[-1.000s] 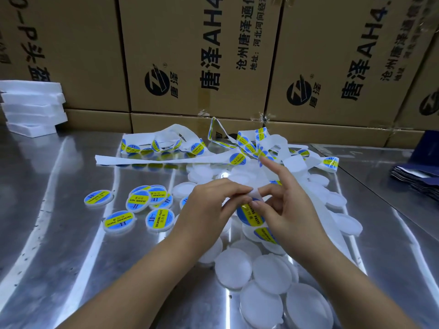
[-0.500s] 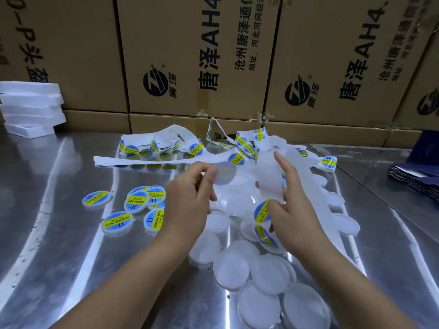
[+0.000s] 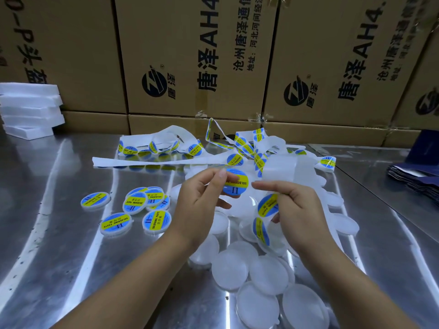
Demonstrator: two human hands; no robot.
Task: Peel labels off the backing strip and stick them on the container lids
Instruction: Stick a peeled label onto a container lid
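Note:
My left hand (image 3: 202,203) pinches a clear round lid (image 3: 231,195) held up above the pile, and a blue-and-yellow label (image 3: 236,184) lies on its face. My right hand (image 3: 299,210) grips the white backing strip (image 3: 280,168), which still carries labels (image 3: 267,205) under the fingers. Its index finger points at the lid's label from just right of it. Several labelled lids (image 3: 135,203) lie on the metal table (image 3: 59,233) to the left. A heap of plain lids (image 3: 230,269) spreads below and between my hands.
Tangled strip with more labels (image 3: 166,160) trails across the back of the table. Cardboard boxes (image 3: 190,55) wall off the far side. White foam slabs (image 3: 31,110) are stacked at the back left, and dark blue pouches (image 3: 418,179) lie at the right edge.
My left hand lifted a bare lid from the pile, and now the lid bears a label. My right hand has drawn slightly right, still holding the strip.

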